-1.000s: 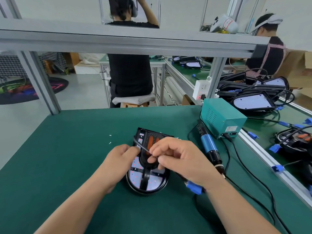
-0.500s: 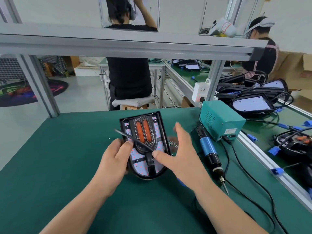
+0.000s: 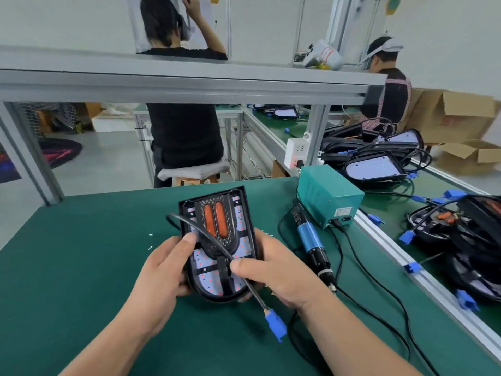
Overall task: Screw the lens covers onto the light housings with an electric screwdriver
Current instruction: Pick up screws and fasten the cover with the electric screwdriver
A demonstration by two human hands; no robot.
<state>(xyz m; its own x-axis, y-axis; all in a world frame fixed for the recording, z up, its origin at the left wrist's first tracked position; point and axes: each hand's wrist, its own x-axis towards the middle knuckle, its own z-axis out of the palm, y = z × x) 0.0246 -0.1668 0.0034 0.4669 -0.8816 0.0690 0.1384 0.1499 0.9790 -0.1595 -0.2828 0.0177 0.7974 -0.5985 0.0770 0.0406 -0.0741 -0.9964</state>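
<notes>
A black light housing (image 3: 219, 240) with two orange strips and a white LED board is tilted up above the green mat. My left hand (image 3: 162, 267) grips its left edge, thumb on the face. My right hand (image 3: 273, 270) grips its right edge, thumb pressing near the lower middle. A black cable (image 3: 217, 245) crosses the housing face and ends in a blue connector (image 3: 275, 325) hanging below. The electric screwdriver (image 3: 311, 245), blue and black, lies on the mat to the right, untouched.
A teal power box (image 3: 329, 195) stands at the back right with cables trailing over the mat. Beyond the aluminium rail (image 3: 423, 272), several more housings (image 3: 374, 166) and blue connectors are piled. Two people sit behind the bench frame.
The housing went from lying flat on the mat to being lifted and tilted up. My right hand moved from the cable to grip the housing's right edge.
</notes>
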